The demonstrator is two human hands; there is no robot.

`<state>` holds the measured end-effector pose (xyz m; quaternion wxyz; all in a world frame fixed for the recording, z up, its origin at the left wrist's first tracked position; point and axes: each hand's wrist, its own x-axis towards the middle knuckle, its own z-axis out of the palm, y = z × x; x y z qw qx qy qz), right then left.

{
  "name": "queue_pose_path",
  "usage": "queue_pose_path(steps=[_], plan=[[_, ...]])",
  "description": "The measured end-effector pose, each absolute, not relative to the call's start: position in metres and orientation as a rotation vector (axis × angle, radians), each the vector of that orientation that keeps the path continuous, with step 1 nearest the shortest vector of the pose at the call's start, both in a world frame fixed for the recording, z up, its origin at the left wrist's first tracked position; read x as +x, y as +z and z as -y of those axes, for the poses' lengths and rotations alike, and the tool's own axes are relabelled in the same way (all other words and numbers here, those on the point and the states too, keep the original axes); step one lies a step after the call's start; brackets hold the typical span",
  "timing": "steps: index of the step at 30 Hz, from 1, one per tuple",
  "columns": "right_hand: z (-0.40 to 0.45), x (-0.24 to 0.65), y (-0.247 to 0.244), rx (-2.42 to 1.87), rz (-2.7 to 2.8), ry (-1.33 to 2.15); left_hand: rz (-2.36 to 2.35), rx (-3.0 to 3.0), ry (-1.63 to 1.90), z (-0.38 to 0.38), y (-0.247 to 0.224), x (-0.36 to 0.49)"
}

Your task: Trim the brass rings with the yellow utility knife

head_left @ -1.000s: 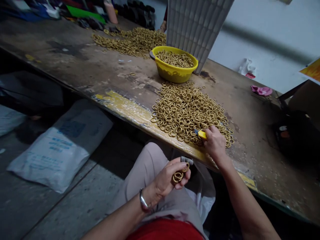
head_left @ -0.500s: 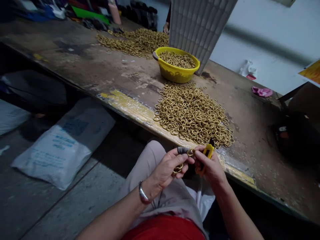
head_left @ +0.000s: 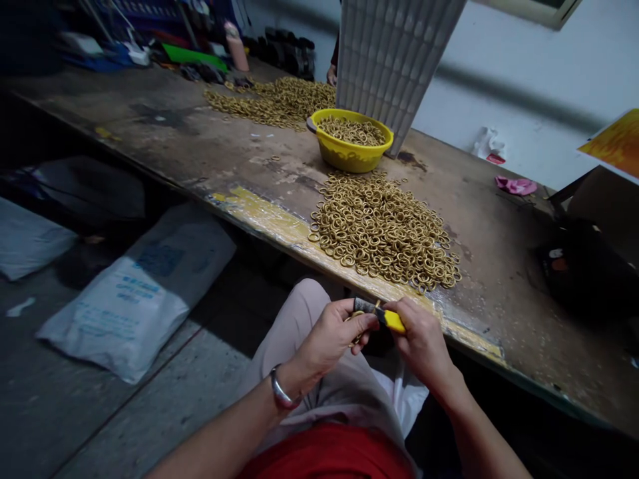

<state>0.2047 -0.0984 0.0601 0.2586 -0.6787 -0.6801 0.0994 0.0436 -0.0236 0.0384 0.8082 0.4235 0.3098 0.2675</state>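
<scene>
The left hand [head_left: 324, 342] pinches a ring [head_left: 378, 305] near the tip of its forefinger, which wears a dark sleeve [head_left: 363, 305]; more rings [head_left: 356, 337] sit in its curled fingers, partly hidden by the thumb. The right hand [head_left: 424, 342] is closed around a yellow cutter [head_left: 394, 321]. A second ago that hand was at the edge of the heap [head_left: 384, 229], well apart from the left; half a second ago it had come to the left, a ring between them and the cutter pointing up. Now the cutter is turned toward the left hand, its dark end at the ring; whether the blade touches it, I cannot tell. The ring, seen open half a second ago, now shows nearly edge-on. Both hands are just off the table [head_left: 224, 159] edge, above the lap [head_left: 309, 319]. The heap and the bowl [head_left: 349, 156] of rings behind it look unchanged.
</scene>
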Motion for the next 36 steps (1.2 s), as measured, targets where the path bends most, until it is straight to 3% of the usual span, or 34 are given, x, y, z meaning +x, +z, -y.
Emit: queue_pose_path(steps=[9,14,22,31,36], plan=[[0.093,0.207,0.062,-2.229,2.074,0.142,-0.783,1.338,0.537,0.019,0.048,0.042],[0.093,0.252,0.046,-2.568,1.853,-0.035,-0.686,1.390,0.456,0.025,0.062,0.031],[0.071,0.282,0.028,-2.105,1.674,-0.050,-0.586,0.952,0.360,0.016,0.023,0.051],[0.018,0.275,0.038,-2.444,1.656,-0.209,-0.424,0.587,0.358,0.012,0.004,0.052],[0.018,0.287,0.038,-2.279,1.596,-0.158,-0.425,0.479,0.305,0.007,-0.002,0.056]])
